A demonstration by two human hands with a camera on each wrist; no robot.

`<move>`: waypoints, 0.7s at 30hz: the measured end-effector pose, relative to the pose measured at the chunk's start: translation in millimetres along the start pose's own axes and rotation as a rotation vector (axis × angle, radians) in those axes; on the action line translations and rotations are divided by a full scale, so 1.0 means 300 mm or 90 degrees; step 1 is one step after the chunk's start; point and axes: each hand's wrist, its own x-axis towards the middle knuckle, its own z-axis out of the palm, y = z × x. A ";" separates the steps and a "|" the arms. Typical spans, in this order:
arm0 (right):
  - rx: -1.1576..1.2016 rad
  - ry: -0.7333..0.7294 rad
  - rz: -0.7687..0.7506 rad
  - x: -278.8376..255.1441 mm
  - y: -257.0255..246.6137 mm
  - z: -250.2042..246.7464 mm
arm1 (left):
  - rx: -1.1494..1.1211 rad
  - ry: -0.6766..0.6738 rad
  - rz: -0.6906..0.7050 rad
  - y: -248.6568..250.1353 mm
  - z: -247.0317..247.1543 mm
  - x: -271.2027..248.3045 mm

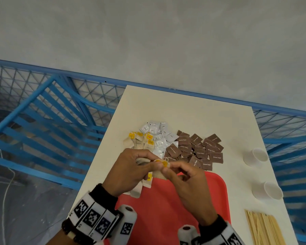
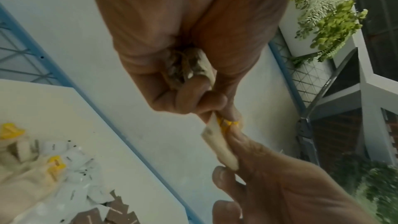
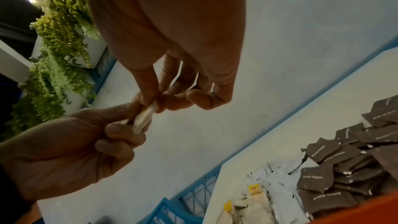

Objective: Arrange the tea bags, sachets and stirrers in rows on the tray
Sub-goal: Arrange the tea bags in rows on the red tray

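Note:
Above the far edge of the red tray (image 1: 168, 218), both hands meet on one tea bag (image 1: 163, 163) with a yellow tag. My left hand (image 1: 152, 164) grips a bunch of tea bags (image 2: 189, 67) in its curled fingers. My right hand (image 1: 168, 169) pinches the tagged tea bag (image 3: 144, 117) between thumb and fingers. Two or three tea bags (image 1: 137, 190) lie at the tray's left edge. On the white table (image 1: 193, 114) lie more tea bags (image 1: 140, 141), white sachets (image 1: 157, 137) and brown sachets (image 1: 198, 151). Wooden stirrers (image 1: 263, 228) lie at the right.
Two white paper cups (image 1: 254, 156) (image 1: 267, 190) lie on their sides near the table's right edge. A blue metal railing (image 1: 42, 121) runs behind and to the left of the table. A grey wall stands beyond it.

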 end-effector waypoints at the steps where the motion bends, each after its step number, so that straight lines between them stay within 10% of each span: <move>1: 0.018 -0.008 0.010 0.006 0.006 0.014 | 0.000 0.010 -0.008 -0.008 -0.012 -0.002; 9: 0.060 0.006 0.449 -0.032 0.381 0.153 | 0.065 0.155 -0.207 -0.295 -0.086 -0.121; 15: -0.037 0.014 0.513 -0.005 0.511 0.253 | 0.177 0.152 -0.341 -0.531 -0.081 -0.197; 21: -0.256 0.044 0.476 0.004 0.538 0.286 | 0.261 0.068 -0.295 -0.593 -0.053 -0.202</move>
